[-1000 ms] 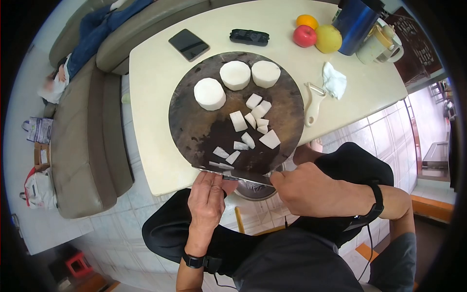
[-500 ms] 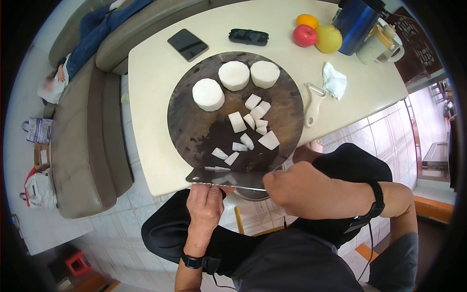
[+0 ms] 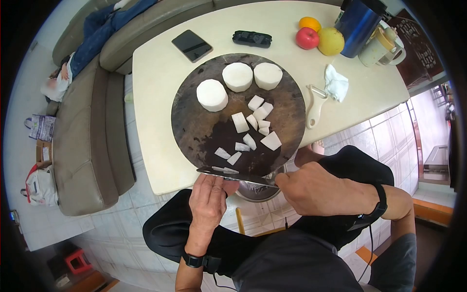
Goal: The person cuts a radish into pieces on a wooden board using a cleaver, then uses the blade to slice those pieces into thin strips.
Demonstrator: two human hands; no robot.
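Note:
My right hand (image 3: 316,189) is closed round the handle of a cleaver (image 3: 248,178), whose blade stands nearly edge-on over the near rim of a round wooden chopping board (image 3: 192,134). Bent fingers of my left hand (image 3: 206,200) press close against the blade's near side; whatever they hold is hidden. Thin white slivers (image 3: 224,170) lie along the blade's far side. On the board are three thick, peeled white radish rounds (image 3: 212,95), and between them and the blade lie several cut radish chunks (image 3: 271,140) and smaller wedges (image 3: 234,158).
A peeler (image 3: 316,107) and a crumpled white tissue (image 3: 335,82) lie right of the board. Beyond it are a phone (image 3: 192,45), a black case (image 3: 252,39), fruit (image 3: 331,41) and a blue flask (image 3: 359,29). A metal bowl (image 3: 260,193) sits below the table edge. Someone lies on the sofa (image 3: 80,160).
The cleaver blade has turned from showing its broad face to nearly edge-on. Both hands have shifted slightly, and the whole view has moved a little. The radish pieces keep their places on the board.

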